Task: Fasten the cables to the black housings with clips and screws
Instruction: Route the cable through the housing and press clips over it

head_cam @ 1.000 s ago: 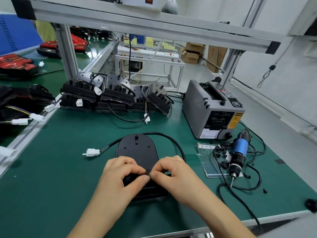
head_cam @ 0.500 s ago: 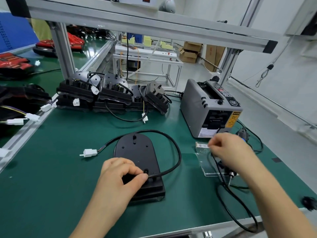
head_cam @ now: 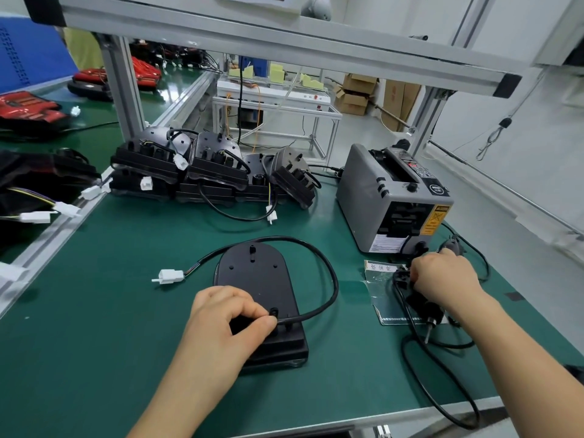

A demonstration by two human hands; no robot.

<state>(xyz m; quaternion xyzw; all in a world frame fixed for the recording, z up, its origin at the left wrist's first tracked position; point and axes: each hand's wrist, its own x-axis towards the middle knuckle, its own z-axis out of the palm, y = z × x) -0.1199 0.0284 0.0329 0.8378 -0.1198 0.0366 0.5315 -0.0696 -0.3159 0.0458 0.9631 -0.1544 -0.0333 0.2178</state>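
the clip [head_cam: 273, 312] is pinched onto the housing [head_cam: 256, 279] by the left hand [head_cam: 227, 317]; the screwdriver [head_cam: 429, 320], near the surface's [head_cam: 94, 311] right edge, is gripped by the curled right hand [head_cam: 442, 279]; screw-driving is judged next.

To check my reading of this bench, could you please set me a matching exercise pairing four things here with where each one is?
Things:
1. black cable
2. electric screwdriver
3. white connector
4. grey tape dispenser

Places:
A. gripped by the right hand
B. lying on the green mat, left of the black housing
C. standing behind the right hand
D. pinched by the left hand at the black housing's near end

Pairs: 1-D; 2-A; 3-B; 4-C
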